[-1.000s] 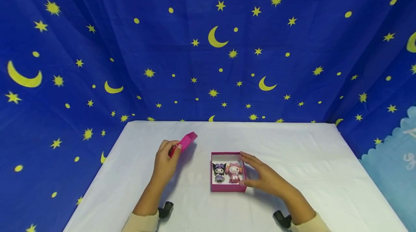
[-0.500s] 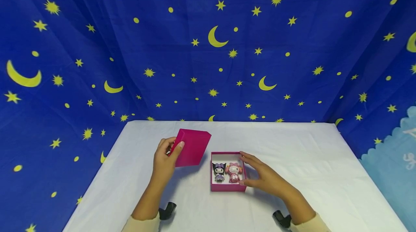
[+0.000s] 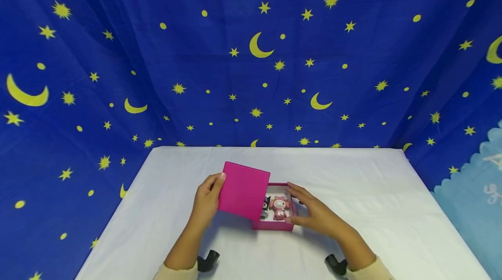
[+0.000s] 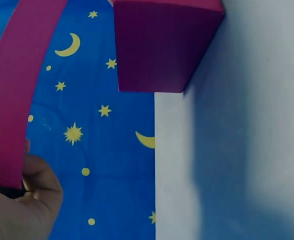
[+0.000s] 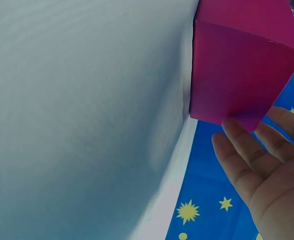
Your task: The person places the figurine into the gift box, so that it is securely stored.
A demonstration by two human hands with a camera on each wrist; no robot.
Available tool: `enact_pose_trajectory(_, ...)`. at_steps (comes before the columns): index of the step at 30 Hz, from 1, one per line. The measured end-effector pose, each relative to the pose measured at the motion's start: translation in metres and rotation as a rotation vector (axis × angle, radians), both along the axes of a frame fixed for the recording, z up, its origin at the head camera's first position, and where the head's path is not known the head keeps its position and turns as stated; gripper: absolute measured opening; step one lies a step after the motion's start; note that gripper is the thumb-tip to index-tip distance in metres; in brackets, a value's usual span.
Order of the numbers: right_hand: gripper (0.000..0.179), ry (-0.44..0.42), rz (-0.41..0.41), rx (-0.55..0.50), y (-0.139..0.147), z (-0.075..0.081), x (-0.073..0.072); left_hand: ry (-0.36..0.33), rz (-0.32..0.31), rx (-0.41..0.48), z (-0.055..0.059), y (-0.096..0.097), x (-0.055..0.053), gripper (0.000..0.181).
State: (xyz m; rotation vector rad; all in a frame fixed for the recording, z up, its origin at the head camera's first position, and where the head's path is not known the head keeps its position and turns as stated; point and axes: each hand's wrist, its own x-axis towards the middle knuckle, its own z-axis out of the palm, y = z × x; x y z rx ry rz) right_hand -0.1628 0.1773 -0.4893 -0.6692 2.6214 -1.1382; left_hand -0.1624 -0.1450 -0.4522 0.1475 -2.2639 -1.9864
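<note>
My left hand [image 3: 207, 202] pinches the bright pink lid [image 3: 243, 190] by its left edge, thumb on the outer face. The lid is tilted above the left part of a square pink box [image 3: 273, 226]. Inside the white-lined box stand two small figurines side by side. One is a pink, bow-topped figurine [image 3: 279, 208]; the dark-hooded figurine [image 3: 265, 207] is partly hidden by the lid. My right hand [image 3: 319, 213] rests at the box's right side with fairly straight fingers, thumb near the front corner. In the right wrist view, fingertips [image 5: 230, 125] touch or nearly touch the pink wall.
A white cloth [image 3: 353, 184] covers the table. Behind and beside it hangs a blue curtain [image 3: 219, 66] with yellow moons and stars. Black camera mounts [image 3: 208, 261] sit at both wrists. A pale blue panel [image 3: 476, 197] is at the right edge.
My left hand has turned the lid from edge-on to face-up and moved it rightward, partly over the box. The right hand stays at the box's right side.
</note>
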Motion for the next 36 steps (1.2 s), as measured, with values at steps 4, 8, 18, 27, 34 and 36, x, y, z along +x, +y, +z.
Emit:
enact_pose_trajectory(4,0.089,0.009,0.005,-0.001,0.0,0.0,0.0,-0.048,-0.001,-0.018,-0.005,0.004,0.002,0.045)
enact_pose_trajectory(8,0.089,0.02,0.002,0.003,0.001,0.0,0.001,-0.084,-0.012,-0.061,-0.011,0.009,0.001,0.053)
enact_pose_trajectory(18,0.098,-0.016,-0.051,-0.02,-0.001,0.002,0.004,-0.149,-0.033,-0.144,-0.029,0.017,-0.003,0.054)
enact_pose_trajectory(27,0.083,0.008,-0.037,-0.054,-0.001,0.003,0.008,-0.16,-0.097,-0.037,-0.032,0.024,-0.004,0.055)
enact_pose_trajectory(34,0.075,0.021,-0.036,-0.073,0.0,0.004,0.009,-0.139,-0.132,-0.033,-0.038,0.031,-0.004,0.055)
enact_pose_trajectory(36,0.077,0.018,-0.031,-0.085,0.0,0.004,0.009,-0.142,-0.139,-0.032,-0.039,0.035,-0.003,0.052)
